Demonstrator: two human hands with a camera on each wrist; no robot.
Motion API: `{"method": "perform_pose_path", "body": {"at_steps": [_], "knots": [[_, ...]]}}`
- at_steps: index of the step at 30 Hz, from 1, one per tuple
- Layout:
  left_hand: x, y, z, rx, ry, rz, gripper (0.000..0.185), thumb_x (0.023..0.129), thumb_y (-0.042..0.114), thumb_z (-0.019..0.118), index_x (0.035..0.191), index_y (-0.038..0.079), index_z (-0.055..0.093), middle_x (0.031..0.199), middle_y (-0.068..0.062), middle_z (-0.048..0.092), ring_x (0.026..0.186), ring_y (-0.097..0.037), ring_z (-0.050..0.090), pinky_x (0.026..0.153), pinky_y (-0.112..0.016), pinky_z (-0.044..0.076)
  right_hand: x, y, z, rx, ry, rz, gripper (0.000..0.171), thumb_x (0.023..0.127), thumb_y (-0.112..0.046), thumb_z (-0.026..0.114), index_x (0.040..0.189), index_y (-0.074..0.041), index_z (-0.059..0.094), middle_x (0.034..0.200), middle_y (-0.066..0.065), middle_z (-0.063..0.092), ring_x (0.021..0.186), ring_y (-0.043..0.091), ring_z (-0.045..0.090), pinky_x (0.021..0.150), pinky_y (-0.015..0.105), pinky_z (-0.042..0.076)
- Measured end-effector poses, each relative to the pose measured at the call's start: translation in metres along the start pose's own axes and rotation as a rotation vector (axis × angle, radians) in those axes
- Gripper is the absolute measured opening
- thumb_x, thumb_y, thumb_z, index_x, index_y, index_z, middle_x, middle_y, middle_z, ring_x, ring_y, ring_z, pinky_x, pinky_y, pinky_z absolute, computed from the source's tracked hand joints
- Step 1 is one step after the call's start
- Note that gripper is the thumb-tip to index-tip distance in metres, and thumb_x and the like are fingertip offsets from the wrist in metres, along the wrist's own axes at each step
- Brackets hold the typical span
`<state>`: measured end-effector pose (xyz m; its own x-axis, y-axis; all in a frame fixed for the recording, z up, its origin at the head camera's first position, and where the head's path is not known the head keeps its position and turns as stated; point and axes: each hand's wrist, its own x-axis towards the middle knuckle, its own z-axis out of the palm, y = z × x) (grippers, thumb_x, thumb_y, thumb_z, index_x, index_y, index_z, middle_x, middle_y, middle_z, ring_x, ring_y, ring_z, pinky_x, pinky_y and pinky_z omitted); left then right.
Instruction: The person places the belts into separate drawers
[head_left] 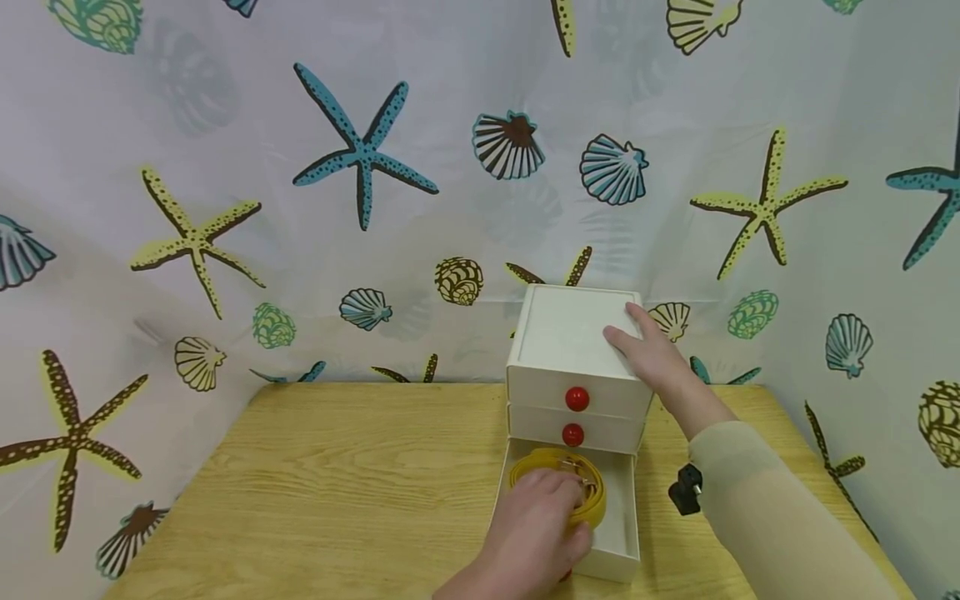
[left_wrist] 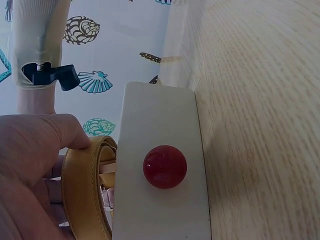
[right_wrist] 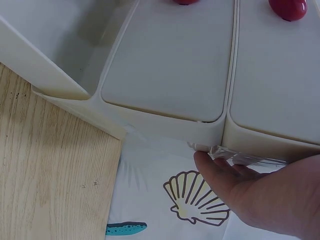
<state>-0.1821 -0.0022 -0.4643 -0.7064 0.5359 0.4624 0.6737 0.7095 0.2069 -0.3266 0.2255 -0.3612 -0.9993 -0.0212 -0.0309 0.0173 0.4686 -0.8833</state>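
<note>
A coiled yellow belt [head_left: 600,506] with a metal buckle is at the pulled-out bottom drawer [head_left: 621,533] of a small white drawer unit [head_left: 577,329]. My left hand [head_left: 536,529] grips the coil from the near side. In the left wrist view, the fingers curl about the belt's [left_wrist: 80,192] edge, beside the drawer front with its red knob [left_wrist: 165,166]. My right hand [head_left: 656,354] rests on the unit's top right edge. The right wrist view shows that hand [right_wrist: 265,192] along the unit's side, its fingers extended.
Two upper drawers with red knobs [head_left: 577,398] are closed. The unit stands on a wooden table [head_left: 360,483], towards its right side. Behind it hangs a pale curtain [head_left: 450,208] printed with starfish and shells. A black clip [head_left: 686,489] shows beside the right sleeve.
</note>
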Motion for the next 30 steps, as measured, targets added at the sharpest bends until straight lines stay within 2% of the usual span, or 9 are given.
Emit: {"method": "perform_pose_path", "body": {"at_steps": [6, 12, 18, 25, 30], "knots": [[0.004, 0.002, 0.004, -0.016, -0.015, -0.007, 0.015, 0.092, 0.019, 0.082, 0.104, 0.014, 0.075, 0.126, 0.001, 0.076, 0.120, -0.017, 0.067, 0.108, -0.032, 0.051, -0.001, 0.000, 0.000, -0.001, -0.001, 0.000, 0.082, 0.116, -0.049, 0.050, 0.179, -0.024, 0.005, 0.184, 0.018, 0.002, 0.167, 0.047, 0.005, 0.129, 0.073, 0.012], [0.008, 0.003, 0.011, -0.009, 0.009, 0.007, 0.014, 0.090, 0.017, 0.083, 0.099, 0.013, 0.074, 0.120, 0.002, 0.077, 0.113, -0.016, 0.068, 0.102, -0.031, 0.052, -0.001, 0.000, 0.000, 0.002, -0.001, 0.007, 0.082, 0.116, -0.049, 0.051, 0.179, -0.024, 0.005, 0.184, 0.018, 0.002, 0.167, 0.046, 0.005, 0.129, 0.073, 0.012], [0.012, 0.003, 0.014, -0.019, -0.018, -0.010, 0.014, 0.090, 0.017, 0.083, 0.099, 0.014, 0.074, 0.116, 0.004, 0.076, 0.110, -0.014, 0.067, 0.100, -0.030, 0.052, 0.000, -0.001, -0.001, -0.004, 0.001, 0.010, 0.083, 0.116, -0.050, 0.050, 0.179, -0.024, 0.004, 0.184, 0.018, 0.001, 0.167, 0.047, 0.005, 0.129, 0.073, 0.012], [0.015, 0.003, 0.020, 0.006, 0.001, 0.009, 0.015, 0.088, 0.018, 0.084, 0.095, 0.015, 0.071, 0.107, 0.006, 0.075, 0.101, -0.013, 0.065, 0.094, -0.029, 0.052, 0.000, 0.000, 0.000, -0.002, 0.007, 0.014, 0.082, 0.115, -0.049, 0.051, 0.179, -0.025, 0.006, 0.184, 0.018, 0.003, 0.167, 0.046, 0.006, 0.129, 0.072, 0.012], [0.017, 0.002, 0.024, 0.014, -0.017, -0.002, 0.015, 0.090, 0.019, 0.085, 0.097, 0.014, 0.073, 0.107, 0.005, 0.075, 0.101, -0.013, 0.066, 0.095, -0.029, 0.053, 0.005, 0.005, 0.000, -0.010, 0.009, 0.021, 0.082, 0.115, -0.049, 0.050, 0.179, -0.025, 0.005, 0.184, 0.017, 0.003, 0.167, 0.047, 0.006, 0.129, 0.072, 0.013]]}}
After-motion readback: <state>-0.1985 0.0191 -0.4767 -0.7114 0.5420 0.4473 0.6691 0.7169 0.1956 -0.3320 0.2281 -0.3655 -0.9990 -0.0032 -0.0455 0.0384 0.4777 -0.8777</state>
